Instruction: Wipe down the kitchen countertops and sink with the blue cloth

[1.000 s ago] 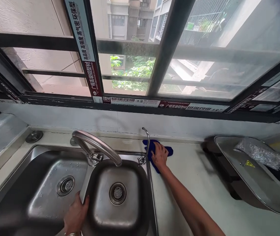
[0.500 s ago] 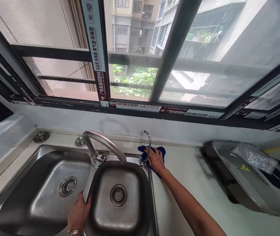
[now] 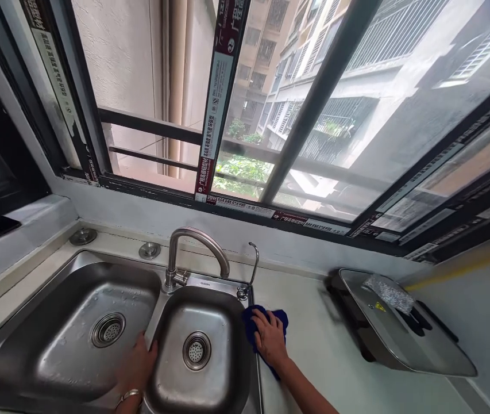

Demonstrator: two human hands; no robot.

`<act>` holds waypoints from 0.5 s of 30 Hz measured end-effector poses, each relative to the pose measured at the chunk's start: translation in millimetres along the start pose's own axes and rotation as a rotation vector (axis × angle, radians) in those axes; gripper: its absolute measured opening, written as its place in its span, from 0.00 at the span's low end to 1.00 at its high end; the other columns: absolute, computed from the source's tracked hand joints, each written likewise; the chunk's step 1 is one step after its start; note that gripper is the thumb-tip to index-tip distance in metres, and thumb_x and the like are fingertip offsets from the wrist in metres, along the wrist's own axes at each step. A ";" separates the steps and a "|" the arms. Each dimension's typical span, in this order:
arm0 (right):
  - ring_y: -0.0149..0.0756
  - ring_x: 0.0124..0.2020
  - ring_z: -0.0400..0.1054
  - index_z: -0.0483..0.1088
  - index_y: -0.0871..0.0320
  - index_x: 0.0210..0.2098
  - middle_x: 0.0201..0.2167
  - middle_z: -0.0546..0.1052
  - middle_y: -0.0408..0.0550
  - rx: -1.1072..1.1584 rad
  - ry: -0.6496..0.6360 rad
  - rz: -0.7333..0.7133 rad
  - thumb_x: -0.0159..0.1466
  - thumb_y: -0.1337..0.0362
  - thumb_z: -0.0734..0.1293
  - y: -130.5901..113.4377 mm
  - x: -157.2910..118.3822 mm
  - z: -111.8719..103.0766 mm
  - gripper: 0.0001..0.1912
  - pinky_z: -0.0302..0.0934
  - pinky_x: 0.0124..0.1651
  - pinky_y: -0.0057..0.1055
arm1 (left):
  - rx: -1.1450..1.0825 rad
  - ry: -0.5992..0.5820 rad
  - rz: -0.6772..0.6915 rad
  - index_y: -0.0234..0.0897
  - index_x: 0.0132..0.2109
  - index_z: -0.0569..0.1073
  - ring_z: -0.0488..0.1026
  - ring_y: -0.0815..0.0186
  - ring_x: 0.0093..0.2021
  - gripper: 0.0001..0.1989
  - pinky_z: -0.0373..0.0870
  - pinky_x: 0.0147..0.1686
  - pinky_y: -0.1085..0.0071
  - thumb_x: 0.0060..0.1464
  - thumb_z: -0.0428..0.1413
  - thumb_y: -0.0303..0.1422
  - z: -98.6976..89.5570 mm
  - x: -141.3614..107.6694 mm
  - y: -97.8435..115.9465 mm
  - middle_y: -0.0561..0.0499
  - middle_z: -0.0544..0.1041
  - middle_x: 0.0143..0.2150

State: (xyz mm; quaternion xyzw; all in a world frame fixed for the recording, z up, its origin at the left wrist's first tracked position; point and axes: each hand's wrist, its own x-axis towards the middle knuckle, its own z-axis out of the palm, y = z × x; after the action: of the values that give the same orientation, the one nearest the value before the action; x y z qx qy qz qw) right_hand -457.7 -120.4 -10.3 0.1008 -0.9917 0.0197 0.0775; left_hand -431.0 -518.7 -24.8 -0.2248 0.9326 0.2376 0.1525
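My right hand [image 3: 270,339] presses down on a dark blue cloth [image 3: 251,329], its fingers bent over the bunched fabric. The cloth lies on the white countertop along the right edge of the sink, partly over the rim. My left hand [image 3: 139,363] grips the metal divider [image 3: 157,329] between the two basins, with thumb and fingers on either side; it is slightly blurred and wears a bracelet. Both the large left basin [image 3: 72,339] and the smaller right basin [image 3: 214,374] are stainless steel. Water drops dot the left one.
A curved main faucet [image 3: 197,234] stands behind the divider. A thin small tap [image 3: 254,264] rises at the back right corner. Farther right sits an electric pan with a glass lid [image 3: 404,339], a silvery packet [image 3: 389,293] on top. Windows line the back wall.
My right hand and the cloth have come from behind the small tap toward me, along the sink's right edge. My left hand stays on the divider. The camera view has turned.
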 end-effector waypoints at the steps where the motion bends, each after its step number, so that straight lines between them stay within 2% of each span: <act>1: 0.52 0.63 0.57 0.71 0.50 0.56 0.64 0.69 0.43 0.013 -0.004 -0.003 0.58 0.71 0.59 -3.5 -11.3 -1.7 0.27 0.53 0.61 0.52 | -0.007 -0.001 0.008 0.30 0.60 0.63 0.78 0.39 0.46 0.28 0.69 0.45 0.49 0.62 0.39 0.44 1.0 0.9 -1.6 0.30 0.80 0.45; 5: 0.52 0.65 0.57 0.71 0.49 0.55 0.63 0.70 0.43 0.066 -0.006 -0.004 0.57 0.71 0.60 -14.4 -59.8 -3.5 0.27 0.54 0.61 0.53 | -0.040 -0.005 0.020 0.29 0.59 0.63 0.79 0.41 0.45 0.28 0.70 0.44 0.51 0.62 0.39 0.44 8.2 8.8 -6.8 0.31 0.80 0.48; 9: 0.52 0.65 0.57 0.71 0.48 0.55 0.62 0.70 0.43 0.129 0.059 -0.041 0.57 0.70 0.60 -21.6 -111.0 1.0 0.27 0.56 0.62 0.54 | -0.061 -0.002 0.028 0.28 0.60 0.63 0.79 0.43 0.47 0.29 0.71 0.45 0.53 0.62 0.39 0.44 14.8 16.8 -8.8 0.30 0.80 0.48; 15: 0.53 0.63 0.62 0.71 0.45 0.56 0.62 0.71 0.43 0.145 0.108 -0.021 0.60 0.66 0.61 -34.6 -176.7 -6.7 0.25 0.59 0.61 0.53 | -0.073 -0.020 0.044 0.28 0.60 0.62 0.78 0.42 0.47 0.29 0.71 0.43 0.54 0.62 0.37 0.45 13.6 19.1 -8.2 0.30 0.79 0.49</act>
State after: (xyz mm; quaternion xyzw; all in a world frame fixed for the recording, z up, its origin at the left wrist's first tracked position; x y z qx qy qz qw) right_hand -278.7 -119.1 -30.8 0.1152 -0.9809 0.0961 0.1237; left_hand -440.8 -524.8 -46.8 -0.2074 0.9264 0.2771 0.1482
